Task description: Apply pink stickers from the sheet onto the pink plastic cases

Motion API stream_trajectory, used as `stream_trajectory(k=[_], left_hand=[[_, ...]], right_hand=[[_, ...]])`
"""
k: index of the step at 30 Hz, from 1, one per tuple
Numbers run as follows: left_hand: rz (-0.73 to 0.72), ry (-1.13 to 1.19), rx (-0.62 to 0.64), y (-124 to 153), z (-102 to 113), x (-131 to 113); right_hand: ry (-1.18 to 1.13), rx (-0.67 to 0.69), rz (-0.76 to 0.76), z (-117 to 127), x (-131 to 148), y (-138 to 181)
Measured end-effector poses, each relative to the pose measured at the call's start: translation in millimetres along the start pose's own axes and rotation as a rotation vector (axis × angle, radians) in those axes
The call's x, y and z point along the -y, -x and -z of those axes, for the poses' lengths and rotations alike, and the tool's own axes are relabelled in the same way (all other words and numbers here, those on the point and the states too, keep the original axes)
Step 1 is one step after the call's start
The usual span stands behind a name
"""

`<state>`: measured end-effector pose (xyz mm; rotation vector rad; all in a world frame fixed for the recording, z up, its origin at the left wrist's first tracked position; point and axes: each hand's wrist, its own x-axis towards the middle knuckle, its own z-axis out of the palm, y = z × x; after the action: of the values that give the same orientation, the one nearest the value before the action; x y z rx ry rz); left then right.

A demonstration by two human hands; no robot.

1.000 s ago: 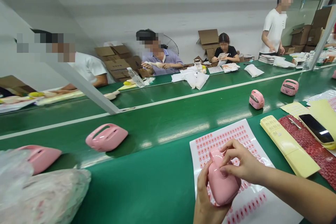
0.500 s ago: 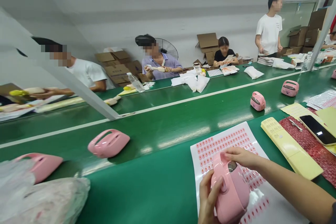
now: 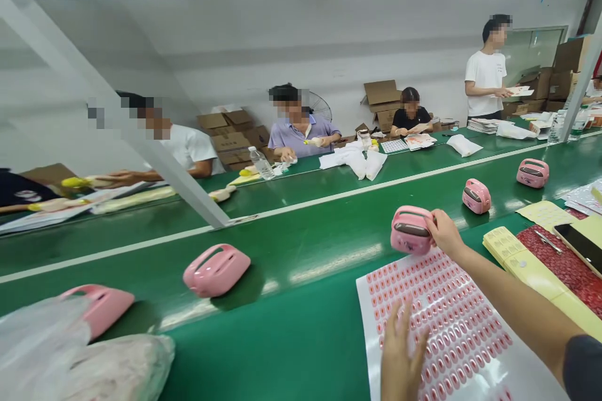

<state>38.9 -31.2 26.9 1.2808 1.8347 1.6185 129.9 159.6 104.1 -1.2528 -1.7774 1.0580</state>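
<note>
My right hand (image 3: 446, 235) grips the handle end of a small pink plastic case (image 3: 408, 239) with a dark window on its side. It holds the case beyond the far edge of a white sheet (image 3: 522, 368) covered in rows of small red oval stickers. What exactly the case is, I cannot tell. Over the near part of that sheet is my left hand (image 3: 402, 351), fingers apart, with nothing in it.
More pink cases (image 3: 217, 270) stand along the green belt (image 3: 301, 232). Plastic bags (image 3: 117, 357) lie at the lower left. Yellow sticker strips (image 3: 527, 276) and a phone (image 3: 580, 244) are at the right. A slanted white post (image 3: 155, 156) crosses the left; several people sit opposite, one stands.
The pink case has gone from both hands near me to my right hand alone, farther off over the belt. My left hand has let go of it. The view has tilted up.
</note>
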Motion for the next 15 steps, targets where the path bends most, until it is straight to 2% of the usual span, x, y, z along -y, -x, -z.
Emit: stream_trajectory(k=[3,4,5,8,10,12,14,15], left_hand=[[-0.175,-0.192,0.252,4.8,-12.6,30.7],[-0.220,-0.228,0.284,5.4,-15.8,39.0],[-0.257,-0.250,0.277,5.3,-18.4,45.8],[-0.317,-0.255,0.141,0.3,-21.6,56.6],[-0.316,-0.291,0.195,-6.7,-18.9,57.2],[-0.305,-0.417,0.340,-15.2,-13.1,55.6],[-0.329,-0.602,0.447,-22.9,-6.9,54.9],[-0.365,-0.678,0.457,-25.7,-4.5,55.4]], right_hand=[[0.124,-0.128,-0.010,-10.5,6.0,-43.2],[0.166,-0.150,-0.024,-15.5,6.7,-54.7],[0.207,-0.162,-0.040,-20.9,6.9,-64.2],[0.324,-0.160,-0.082,-36.6,5.9,-80.9],[0.388,-0.138,-0.092,-43.6,6.7,-82.1],[0.437,-0.113,-0.095,-44.7,9.8,-75.1],[0.471,-0.100,-0.085,-37.2,13.5,-58.8],[0.486,-0.099,-0.065,-29.9,14.5,-47.0]])
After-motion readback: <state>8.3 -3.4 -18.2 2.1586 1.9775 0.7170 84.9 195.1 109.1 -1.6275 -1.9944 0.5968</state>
